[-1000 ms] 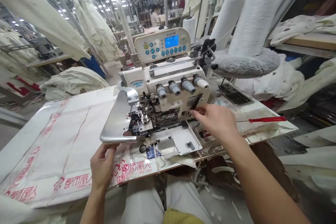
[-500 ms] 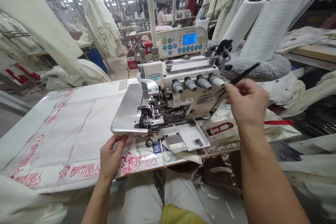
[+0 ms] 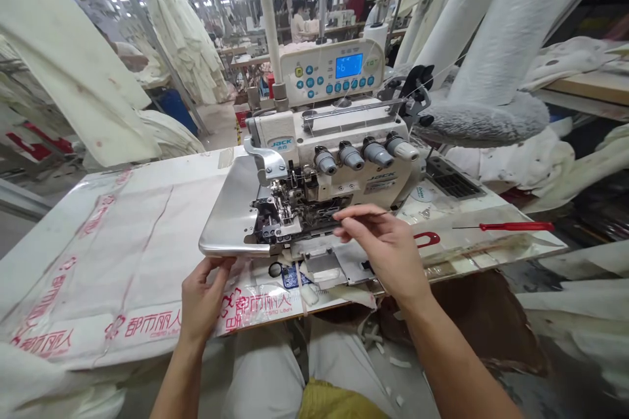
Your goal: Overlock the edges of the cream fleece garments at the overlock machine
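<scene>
Head view: right hand [image 3: 388, 249] grip pinches tweezers [image 3: 366, 214], long axis horizontal, tips left toward overlock machine [image 3: 334, 157].

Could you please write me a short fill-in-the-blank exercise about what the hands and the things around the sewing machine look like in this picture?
1. The right hand pinches thin ____ at the front of the sewing machine.
2. The left hand touches the front edge of the machine's ____ plate.
3. The screwdriver lying on the table has a ____ handle.
4. The screen on the control panel glows ____.

Missing words: tweezers; metal; red; blue
</scene>
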Motion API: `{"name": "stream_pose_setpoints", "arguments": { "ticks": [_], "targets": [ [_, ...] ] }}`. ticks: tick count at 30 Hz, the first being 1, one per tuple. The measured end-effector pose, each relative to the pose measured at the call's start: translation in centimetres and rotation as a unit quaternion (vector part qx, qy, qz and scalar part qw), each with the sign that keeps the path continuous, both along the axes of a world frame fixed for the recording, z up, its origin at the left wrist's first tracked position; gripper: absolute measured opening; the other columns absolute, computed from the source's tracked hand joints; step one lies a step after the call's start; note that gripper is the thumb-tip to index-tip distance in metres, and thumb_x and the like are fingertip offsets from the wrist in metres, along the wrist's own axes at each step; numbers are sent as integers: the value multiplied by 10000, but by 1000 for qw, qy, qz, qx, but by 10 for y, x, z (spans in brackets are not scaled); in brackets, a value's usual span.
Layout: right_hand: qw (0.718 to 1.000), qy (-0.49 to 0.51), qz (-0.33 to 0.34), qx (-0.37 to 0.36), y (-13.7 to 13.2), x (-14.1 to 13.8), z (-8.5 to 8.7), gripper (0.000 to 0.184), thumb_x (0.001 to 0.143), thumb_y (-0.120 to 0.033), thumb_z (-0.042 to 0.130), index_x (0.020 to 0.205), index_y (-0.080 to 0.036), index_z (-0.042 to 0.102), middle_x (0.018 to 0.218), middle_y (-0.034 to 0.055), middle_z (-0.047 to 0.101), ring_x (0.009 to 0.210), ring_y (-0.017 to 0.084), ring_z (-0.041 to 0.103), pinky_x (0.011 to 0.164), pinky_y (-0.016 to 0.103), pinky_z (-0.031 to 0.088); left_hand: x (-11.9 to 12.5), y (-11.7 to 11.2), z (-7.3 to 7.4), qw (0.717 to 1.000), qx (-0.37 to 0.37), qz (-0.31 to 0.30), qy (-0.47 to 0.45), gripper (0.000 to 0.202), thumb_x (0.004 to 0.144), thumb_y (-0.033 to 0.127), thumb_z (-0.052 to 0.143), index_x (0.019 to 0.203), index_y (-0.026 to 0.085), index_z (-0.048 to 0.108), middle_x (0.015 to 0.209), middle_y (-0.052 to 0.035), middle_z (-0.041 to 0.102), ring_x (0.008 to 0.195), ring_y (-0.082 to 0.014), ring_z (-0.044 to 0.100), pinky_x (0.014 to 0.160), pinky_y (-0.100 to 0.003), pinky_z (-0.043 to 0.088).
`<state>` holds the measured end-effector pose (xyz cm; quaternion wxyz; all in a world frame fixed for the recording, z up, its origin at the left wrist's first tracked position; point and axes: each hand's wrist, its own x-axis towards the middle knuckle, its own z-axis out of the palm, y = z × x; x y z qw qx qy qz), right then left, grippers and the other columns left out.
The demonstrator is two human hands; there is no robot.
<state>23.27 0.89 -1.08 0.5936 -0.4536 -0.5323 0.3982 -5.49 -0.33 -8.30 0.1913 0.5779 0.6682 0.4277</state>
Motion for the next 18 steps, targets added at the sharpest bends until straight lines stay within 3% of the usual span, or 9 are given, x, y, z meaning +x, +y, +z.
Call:
{"name": "stream_pose_setpoints", "arguments": {
  "ticks": [3,6,9,13,16,18],
  "targets": [
    [1000,-18,-13,18,3,-6,-2,159,798,-334,645,880,-207,697,991,40,655,836,166,640,718,281,520,0,0,0,1000,-2,0,2,333,782,471,572,850,165,686,829,-59,717,796,-214,658,717,-278,501],
    [991,-113,-67,36,2,-9,-3,184,869,-328,537,864,-203,672,854,30,660,809,159,622,722,271,486,0,0,0,1000,-4,1,4,341,789,472,573,869,161,687,833,-64,716,790,-218,658,705,-281,497],
    [970,-237,-59,13,3,-14,-4,243,905,-229,405,972,-220,638,840,17,679,788,154,626,731,266,461,0,-1,0,1000,-3,0,-1,351,789,479,579,881,157,685,834,-65,716,795,-219,658,705,-280,494],
    [909,-413,-60,-8,12,-26,-4,229,833,-226,503,976,-269,676,979,13,705,860,207,653,719,295,456,-1,0,-2,1000,-2,0,-4,342,789,473,582,883,161,684,854,-63,716,817,-218,657,721,-281,493],
    [853,-515,-66,-43,22,-37,-3,188,811,-268,543,917,-261,698,863,59,719,756,253,668,621,316,435,-1,0,-2,1000,-2,2,-5,325,793,465,582,881,169,683,853,-54,716,824,-211,655,733,-275,491],
    [839,-538,-63,-50,25,-42,-2,181,810,-237,534,879,-242,701,812,81,715,713,260,667,590,313,414,-1,0,-2,1000,-1,1,-7,319,791,462,585,877,171,681,850,-50,716,827,-208,655,737,-272,492]
  ]
}}
